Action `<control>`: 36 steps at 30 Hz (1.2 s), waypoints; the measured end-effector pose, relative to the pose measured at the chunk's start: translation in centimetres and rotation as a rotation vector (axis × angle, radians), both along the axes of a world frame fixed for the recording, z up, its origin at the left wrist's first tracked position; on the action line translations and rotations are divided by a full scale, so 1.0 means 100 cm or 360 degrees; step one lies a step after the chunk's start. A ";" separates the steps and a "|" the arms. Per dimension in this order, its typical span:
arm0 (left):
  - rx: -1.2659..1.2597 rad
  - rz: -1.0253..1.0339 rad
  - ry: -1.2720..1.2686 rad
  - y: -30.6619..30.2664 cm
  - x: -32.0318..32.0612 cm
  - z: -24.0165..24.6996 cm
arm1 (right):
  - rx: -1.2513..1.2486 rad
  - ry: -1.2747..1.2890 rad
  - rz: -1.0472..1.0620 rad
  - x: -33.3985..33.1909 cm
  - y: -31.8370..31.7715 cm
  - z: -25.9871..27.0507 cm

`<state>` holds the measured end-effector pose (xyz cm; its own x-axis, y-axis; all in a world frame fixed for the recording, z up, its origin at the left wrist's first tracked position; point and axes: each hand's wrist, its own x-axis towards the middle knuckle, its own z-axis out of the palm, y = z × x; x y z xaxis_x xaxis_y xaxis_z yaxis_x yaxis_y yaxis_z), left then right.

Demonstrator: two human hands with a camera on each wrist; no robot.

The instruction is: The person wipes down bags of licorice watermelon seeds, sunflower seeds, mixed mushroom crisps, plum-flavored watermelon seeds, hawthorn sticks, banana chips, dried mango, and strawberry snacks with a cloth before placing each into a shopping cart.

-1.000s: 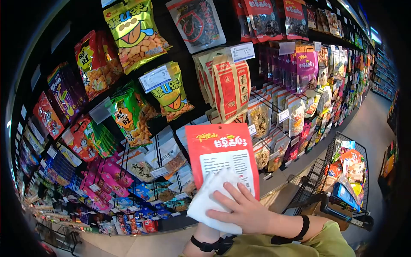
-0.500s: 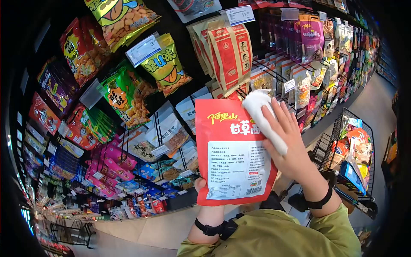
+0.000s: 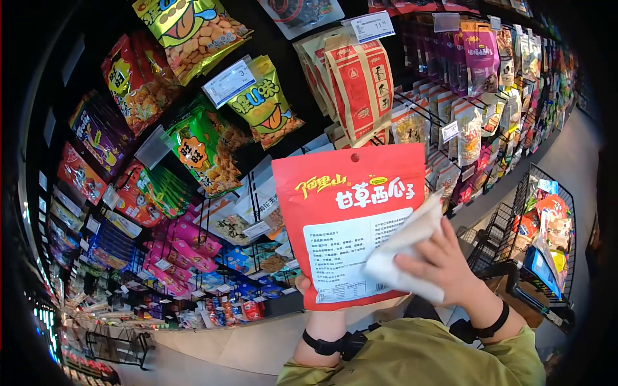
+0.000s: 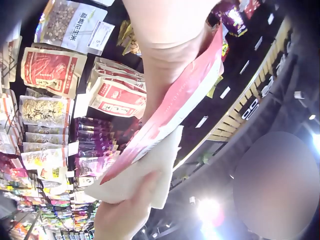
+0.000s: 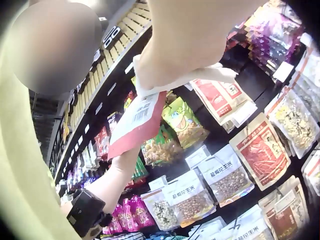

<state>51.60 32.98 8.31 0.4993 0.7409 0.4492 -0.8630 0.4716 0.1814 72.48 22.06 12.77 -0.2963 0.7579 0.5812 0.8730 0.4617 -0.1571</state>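
Note:
In the head view, a red bag of melon seeds (image 3: 347, 167) is upright in front of me, its white label panel facing up at me. My left hand (image 3: 302, 283) grips it at the lower left, the thumb on the front edge and the fingers hidden behind. My right hand (image 3: 444, 264) holds a folded white cloth (image 3: 412, 248) over the right part of the label. From the left wrist view, the cloth (image 4: 145, 175) lies along the bag's printed face (image 4: 175, 110). The right wrist view has the right hand (image 5: 185, 45) above the bag (image 5: 137, 125).
Behind the bag is a black rack of hanging snacks, with brown-and-red paper packs (image 3: 360, 83) and yellow-green bags (image 3: 267, 106) closest. Price tags (image 3: 228, 82) stick out from the hooks. A wire shopping cart (image 3: 515, 219) filled with packages stands at my right.
The cloth has gone from the bag's lower front up to its top right corner, then back down onto the label's right side. The left hand keeps its grip on the bag.

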 end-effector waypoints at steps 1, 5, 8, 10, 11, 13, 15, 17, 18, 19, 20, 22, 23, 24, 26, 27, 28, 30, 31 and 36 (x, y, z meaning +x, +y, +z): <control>-0.0074 0.0113 0.0074 -0.003 -0.003 -0.003 | -0.0009 0.0070 -0.0094 0.003 -0.001 0.004; 0.0154 -0.0016 -0.0162 -0.002 0.000 -0.003 | -0.0023 0.1167 -0.0058 0.003 0.005 0.000; 0.0035 0.0046 -0.0068 -0.006 0.002 -0.002 | -0.0653 0.2522 0.0153 -0.003 0.000 -0.016; 0.0012 0.0053 0.0021 -0.007 0.003 -0.003 | -0.0887 0.2686 0.0196 -0.007 -0.006 -0.009; -0.0077 0.0035 0.0050 -0.010 0.005 0.002 | -0.0971 0.2820 0.0283 -0.011 -0.008 -0.007; -0.0172 -0.0015 0.0068 -0.010 0.008 0.007 | -0.1029 0.2837 0.0381 -0.015 -0.008 -0.001; -0.0155 -0.0027 0.0034 -0.005 0.005 -0.004 | -0.0985 0.2751 0.0424 -0.018 -0.006 0.006; -0.0203 0.0009 0.0060 -0.004 0.001 -0.007 | -0.0974 0.2747 0.0509 -0.020 -0.005 0.011; -0.0218 0.0010 0.0064 -0.007 0.002 -0.001 | -0.0985 0.2755 0.0498 -0.020 -0.005 0.010; -0.0341 0.0070 0.0160 -0.010 0.006 0.009 | -0.0973 0.2801 0.0507 -0.020 -0.006 0.009; -0.0462 0.0131 0.0256 -0.011 0.007 0.014 | -0.0960 0.2846 0.0518 -0.021 -0.006 0.008; -0.0444 0.0101 0.0299 -0.005 0.003 0.009 | -0.0920 0.2909 0.0496 -0.020 -0.005 0.004; -0.0369 0.0017 0.0323 -0.001 0.000 0.006 | -0.0892 0.2970 0.0463 -0.019 -0.004 0.004; -0.0296 -0.0066 0.0346 -0.001 0.000 0.008 | -0.0866 0.3030 0.0428 -0.018 -0.004 0.003; -0.0282 -0.0145 0.0313 -0.008 0.002 0.020 | -0.0830 0.3073 0.0477 -0.016 -0.001 0.003; -0.0305 -0.0122 0.0549 -0.011 0.001 0.025 | -0.0823 0.3097 0.0479 -0.013 0.000 0.001; -0.0328 -0.0101 0.0785 -0.011 -0.001 0.027 | -0.0816 0.3121 0.0480 -0.010 0.000 -0.001; -0.0303 -0.0019 0.1035 -0.011 -0.004 0.029 | -0.0827 0.3137 0.0408 -0.009 -0.001 -0.002; -0.0228 0.0042 0.1160 -0.013 -0.004 0.035 | -0.0854 0.3177 0.0378 -0.007 -0.002 -0.003; -0.0097 0.0108 0.1362 -0.015 -0.002 0.045 | -0.0887 0.3256 0.0342 -0.005 -0.002 -0.005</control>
